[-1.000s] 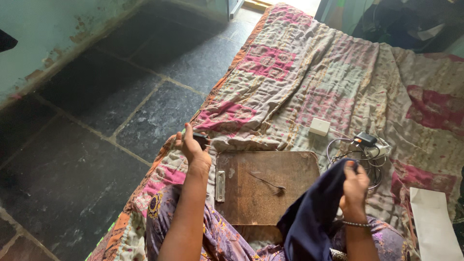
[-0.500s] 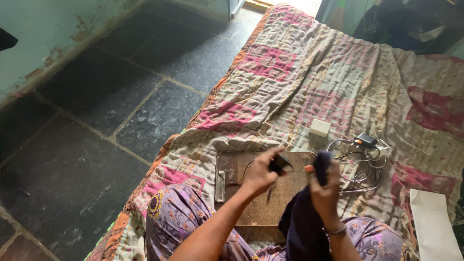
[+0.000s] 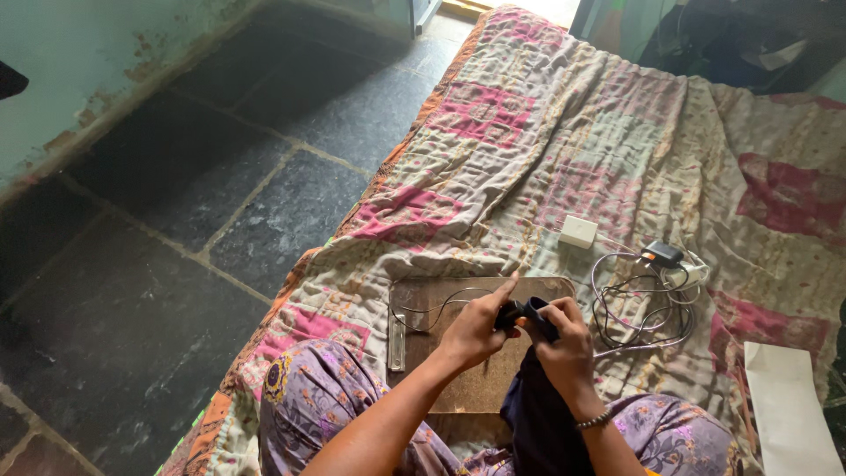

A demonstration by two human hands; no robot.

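As seen from above, left to right: dark stone floor (image 3: 176, 203) with pale joints, bordered at far left by a stained green wall (image 3: 79, 79). Next, a patchwork quilt (image 3: 546, 150) in pink, cream and grey, spread beside the floor and filling the right half of the view. Near the quilt's lower middle, a brown wooden board (image 3: 458, 370) lying flat, partly over a lap in purple patterned cloth (image 3: 317, 405). At the board's left edge, a narrow metal strip (image 3: 397, 339), with a thin wire (image 3: 432, 308) looping across the board's top. Above the board, left hand (image 3: 473, 328) curled closed, fingers and thumb pinching one end of a small black object (image 3: 514, 313). Just beside it and touching, right hand (image 3: 565, 351), wearing a bracelet (image 3: 594, 421), closed on the other end of the same object together with the top of a dark blue cloth (image 3: 538, 423) hanging down toward the lap. Exact nature of the black object not discernible. Object held between both hands, just over the board's upper right part. Further right on the quilt, a small white box (image 3: 578, 232), then a tangle of grey cable (image 3: 639, 304) with a black plug (image 3: 662, 255). At far lower right, a white sheet (image 3: 789, 414).
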